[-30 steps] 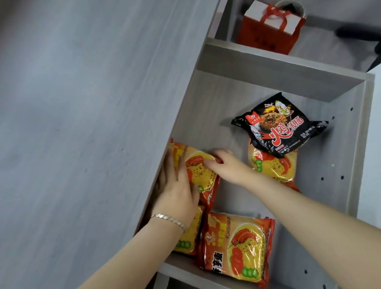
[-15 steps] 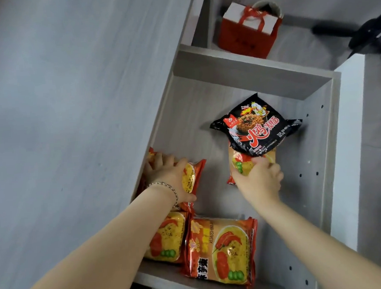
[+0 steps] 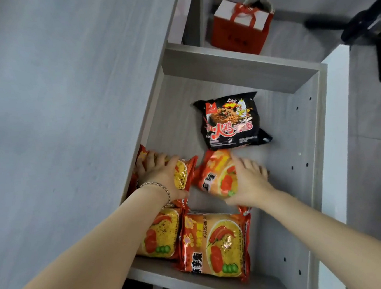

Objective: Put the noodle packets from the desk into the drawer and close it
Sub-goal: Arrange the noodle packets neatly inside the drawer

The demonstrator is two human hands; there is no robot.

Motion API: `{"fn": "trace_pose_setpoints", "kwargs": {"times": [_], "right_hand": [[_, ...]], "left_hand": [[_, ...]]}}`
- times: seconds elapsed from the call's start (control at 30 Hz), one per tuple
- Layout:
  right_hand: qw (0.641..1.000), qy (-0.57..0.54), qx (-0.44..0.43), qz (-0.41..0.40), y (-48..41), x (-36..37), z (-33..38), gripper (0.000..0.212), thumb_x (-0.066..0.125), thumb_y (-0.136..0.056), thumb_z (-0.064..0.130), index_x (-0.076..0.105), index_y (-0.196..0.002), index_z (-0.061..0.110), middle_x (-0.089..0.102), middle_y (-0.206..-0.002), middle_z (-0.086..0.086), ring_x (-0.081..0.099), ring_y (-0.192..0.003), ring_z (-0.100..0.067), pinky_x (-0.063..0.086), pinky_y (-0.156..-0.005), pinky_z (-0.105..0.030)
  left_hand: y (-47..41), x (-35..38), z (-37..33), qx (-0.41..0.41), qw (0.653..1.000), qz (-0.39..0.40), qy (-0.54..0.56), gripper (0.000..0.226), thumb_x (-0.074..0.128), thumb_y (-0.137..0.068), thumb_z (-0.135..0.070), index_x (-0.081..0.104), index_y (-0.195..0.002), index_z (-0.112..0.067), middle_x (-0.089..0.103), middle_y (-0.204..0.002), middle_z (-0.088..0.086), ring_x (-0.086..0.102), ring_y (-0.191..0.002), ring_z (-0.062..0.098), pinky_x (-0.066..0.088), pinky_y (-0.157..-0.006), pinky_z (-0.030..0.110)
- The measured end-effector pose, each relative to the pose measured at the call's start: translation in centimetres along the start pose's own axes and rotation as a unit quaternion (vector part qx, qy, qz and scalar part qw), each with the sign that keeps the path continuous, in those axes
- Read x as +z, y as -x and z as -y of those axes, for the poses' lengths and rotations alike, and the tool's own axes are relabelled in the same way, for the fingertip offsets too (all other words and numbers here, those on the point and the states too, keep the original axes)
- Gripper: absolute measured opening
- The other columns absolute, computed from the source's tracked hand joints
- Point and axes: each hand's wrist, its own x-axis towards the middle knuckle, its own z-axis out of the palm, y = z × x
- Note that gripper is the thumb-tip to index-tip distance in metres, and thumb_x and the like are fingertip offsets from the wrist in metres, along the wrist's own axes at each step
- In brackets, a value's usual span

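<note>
The grey drawer stands pulled out beside the desk top. Inside lie several noodle packets. A black packet lies flat at the far middle. My right hand grips an orange packet just below the black one, tilted. My left hand presses on another orange packet against the drawer's left wall, partly under the desk edge. Two more orange packets, one at the left and one at the middle, lie at the near end.
A red gift bag with a white box stands on the floor beyond the drawer's far wall. A black stand's legs reach in at the top right. The drawer's right side has bare floor.
My right hand has pulled the orange packet out from under the black one, toward me and left. The black packet now lies flat. My left hand stays on its packet.
</note>
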Motion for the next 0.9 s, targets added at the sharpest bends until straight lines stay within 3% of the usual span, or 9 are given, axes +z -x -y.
{"fn": "trace_pose_setpoints", "kwargs": {"times": [0.2,0.3,0.4,0.5,0.6,0.67,0.77,0.83,0.9], "right_hand": [[0.98,0.046,-0.189,0.031,-0.4,1.0,0.3,0.113,0.076,-0.061,0.036,0.004,-0.148,0.027,0.019,-0.152,0.003,0.015,-0.14,-0.018,0.006,-0.115,-0.033],[0.973,0.069,-0.221,0.016,-1.1,0.9,-0.2,0.115,0.077,-0.061,0.047,0.004,-0.148,0.028,0.02,-0.153,0.005,0.017,-0.14,-0.018,0.008,-0.114,-0.032],[0.968,0.085,-0.236,0.005,-1.1,1.2,-0.4,0.115,0.072,-0.061,0.059,0.004,-0.149,0.027,0.019,-0.154,0.004,0.016,-0.141,-0.019,0.008,-0.114,-0.033],[0.978,0.029,-0.2,0.054,-0.4,1.6,0.1,0.108,0.041,-0.065,0.081,0.003,-0.149,0.025,0.013,-0.156,0.004,0.009,-0.143,-0.019,0.004,-0.116,-0.034],[0.979,-0.079,-0.177,0.058,0.1,1.3,-0.1,0.079,0.039,-0.086,0.061,0.014,-0.148,0.018,0.021,-0.155,-0.002,0.019,-0.142,-0.019,0.014,-0.117,-0.034],[0.971,-0.197,-0.123,-0.053,-0.2,0.3,-0.1,0.058,0.048,-0.091,0.042,0.037,-0.138,0.012,0.047,-0.137,-0.009,0.044,-0.128,-0.022,0.036,-0.106,-0.035],[0.883,-0.382,0.15,-0.227,-2.8,-1.5,-0.5,0.042,0.052,-0.089,0.039,0.059,-0.108,0.003,0.066,-0.1,-0.009,0.063,-0.095,-0.029,0.047,-0.077,-0.031],[0.776,-0.526,0.308,-0.16,-4.7,-2.6,-0.2,0.047,0.055,-0.086,0.045,0.057,-0.103,0.002,0.066,-0.095,-0.016,0.065,-0.082,-0.032,0.052,-0.075,-0.037],[0.662,-0.664,0.341,-0.062,-5.8,-3.4,0.6,0.034,0.058,-0.088,0.036,0.051,-0.105,0.007,0.059,-0.087,-0.015,0.061,-0.076,-0.026,0.054,-0.075,-0.036]], "left_hand": [[-0.1,-0.6,-0.3,0.004,1.0,0.005,0.004,0.089,0.055,-0.071,-0.07,0.027,-0.142,-0.024,0.019,-0.155,0.003,0.005,-0.144,0.031,-0.001,-0.118,0.051],[-0.6,-1.3,-1.3,0.024,1.0,-0.017,0.004,0.077,0.049,-0.081,-0.063,0.034,-0.14,-0.015,0.029,-0.152,0.007,0.014,-0.144,0.029,0.003,-0.12,0.047],[-0.9,-1.6,-2.3,0.073,0.996,0.007,-0.042,0.08,0.055,-0.078,-0.062,0.03,-0.142,-0.021,0.039,-0.147,0.005,0.033,-0.137,0.026,0.014,-0.117,0.048],[-1.4,-1.5,-2.5,0.065,0.995,0.062,-0.05,0.096,0.059,-0.071,-0.069,0.011,-0.147,-0.036,0.036,-0.147,0.008,0.031,-0.136,0.032,0.021,-0.114,0.054],[-1.8,-1.5,-2.7,0.08,0.988,0.092,-0.093,0.089,0.054,-0.079,-0.064,-0.005,-0.144,-0.05,0.02,-0.152,0.015,0.033,-0.132,0.04,0.032,-0.107,0.058],[-1.9,-1.5,-3.0,0.103,0.976,0.089,-0.167,0.071,0.043,-0.089,-0.058,-0.002,-0.143,-0.052,0.007,-0.156,0.014,0.029,-0.134,0.045,0.028,-0.107,0.064],[-1.7,-1.4,-3.1,0.106,0.968,0.076,-0.216,0.05,0.033,-0.096,-0.05,0.015,-0.143,-0.047,0.007,-0.157,0.012,0.022,-0.135,0.049,0.017,-0.108,0.069],[-1.6,-1.3,-2.9,0.093,0.971,0.071,-0.207,0.044,0.032,-0.097,-0.046,0.025,-0.141,-0.041,0.012,-0.156,0.012,0.019,-0.136,0.049,0.014,-0.108,0.068],[-1.4,-0.9,-2.6,0.091,0.978,0.056,-0.177,0.044,0.033,-0.097,-0.046,0.027,-0.14,-0.041,0.014,-0.156,0.011,0.015,-0.138,0.047,0.011,-0.11,0.066]]}}
